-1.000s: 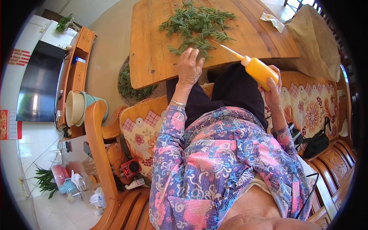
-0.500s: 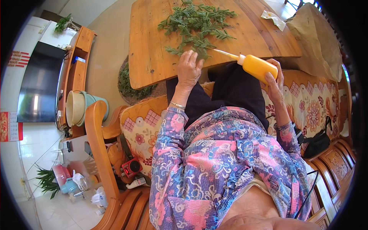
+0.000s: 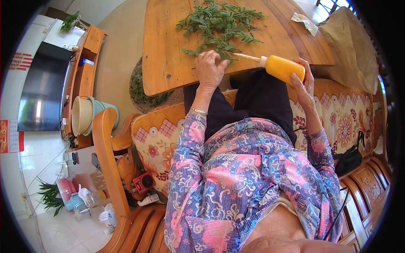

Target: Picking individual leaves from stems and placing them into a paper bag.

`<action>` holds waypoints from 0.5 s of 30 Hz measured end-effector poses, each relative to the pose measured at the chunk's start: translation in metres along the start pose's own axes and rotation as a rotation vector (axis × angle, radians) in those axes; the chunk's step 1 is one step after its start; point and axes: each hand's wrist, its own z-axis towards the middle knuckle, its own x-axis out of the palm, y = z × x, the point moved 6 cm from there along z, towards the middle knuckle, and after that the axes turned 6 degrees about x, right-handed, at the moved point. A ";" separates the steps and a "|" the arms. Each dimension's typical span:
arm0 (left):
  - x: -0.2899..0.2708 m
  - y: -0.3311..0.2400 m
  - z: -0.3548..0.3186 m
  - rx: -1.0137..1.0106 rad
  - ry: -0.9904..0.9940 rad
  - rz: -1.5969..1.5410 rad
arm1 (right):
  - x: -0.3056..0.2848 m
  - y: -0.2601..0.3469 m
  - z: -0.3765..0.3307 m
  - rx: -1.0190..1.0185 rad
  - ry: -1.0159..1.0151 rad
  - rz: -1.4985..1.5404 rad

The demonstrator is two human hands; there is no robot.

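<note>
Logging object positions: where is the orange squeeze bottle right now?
In the head view, the orange squeeze bottle lies sideways in the right hand at the wooden table edge.

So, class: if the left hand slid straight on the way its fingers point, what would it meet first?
The left hand rests on the wooden table, fingers pointing up the picture. It would most likely meet the pile of green leafy sprigs first; its fingertips seem to touch the nearest sprigs already.

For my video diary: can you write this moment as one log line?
left hand: flat on green sprigs | right hand: holds orange squeeze bottle | wooden table
</note>
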 end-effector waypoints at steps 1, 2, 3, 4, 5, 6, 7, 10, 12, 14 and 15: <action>0.001 -0.001 0.000 -0.031 0.003 0.007 | 0.000 0.000 0.001 -0.007 0.000 0.001; 0.001 -0.001 0.000 -0.062 0.005 0.014 | -0.001 -0.001 0.002 -0.013 -0.001 0.002; 0.002 0.000 0.000 -0.093 0.009 0.021 | -0.001 -0.001 0.003 -0.020 -0.001 0.003; 0.003 0.000 0.000 -0.095 0.007 0.021 | -0.001 0.000 0.004 -0.020 0.001 0.002; 0.003 0.001 -0.001 -0.106 -0.010 0.012 | -0.001 0.001 0.005 -0.021 0.008 0.000; 0.003 0.002 -0.001 -0.118 -0.028 0.003 | 0.000 0.002 0.006 -0.021 0.014 -0.002; 0.003 0.003 -0.001 -0.128 -0.045 -0.006 | 0.000 0.003 0.006 -0.022 0.020 -0.003; 0.004 0.006 -0.001 -0.143 -0.055 -0.014 | 0.001 0.006 0.007 -0.036 0.032 -0.019; 0.005 0.007 -0.001 -0.149 -0.041 -0.011 | 0.004 0.009 0.008 -0.061 0.041 -0.048; 0.005 0.008 0.000 -0.152 -0.033 -0.010 | 0.007 0.012 0.008 -0.074 0.045 -0.063; 0.006 0.008 0.001 -0.157 -0.029 -0.010 | 0.009 0.014 0.008 -0.078 0.051 -0.078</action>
